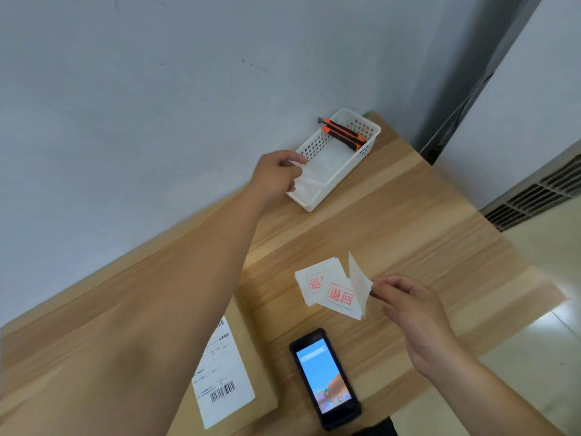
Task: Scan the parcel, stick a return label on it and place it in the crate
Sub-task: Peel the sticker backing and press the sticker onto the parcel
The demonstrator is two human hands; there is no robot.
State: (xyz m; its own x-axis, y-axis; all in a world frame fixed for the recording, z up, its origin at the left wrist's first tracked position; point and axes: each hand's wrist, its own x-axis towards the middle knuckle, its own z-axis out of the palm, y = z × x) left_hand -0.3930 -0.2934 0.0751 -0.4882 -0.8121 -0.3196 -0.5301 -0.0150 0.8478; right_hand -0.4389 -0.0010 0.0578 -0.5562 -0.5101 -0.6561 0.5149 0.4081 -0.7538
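While the handheld scanner lies screen-up and lit at the near edge of the wooden table, the parcel sits just left of it: flat brown cardboard, white shipping label with barcode facing up, left part hidden under the left forearm. Parcel and scanner are close but not touching.

Right hand is beyond and right of the scanner, thumb and forefinger pinched together on a thin white sheet that stands up on edge, tilted. Cannot tell whether that sheet is a label or a backing strip. It rises from the right side of a small loose stack of return labels lying flat on the table, white with red stamped characters, two faces visible and overlapping.

Left arm reaches diagonally across the table to the far side. Left hand is at the near-left corner of a white perforated basket, fingers curled onto a crumpled translucent white piece at the basket rim; grip looks closed on it, though the view is blurry.

Basket sits against the wall at the table's far corner. Two orange-and-black utility knives lie across its far end.
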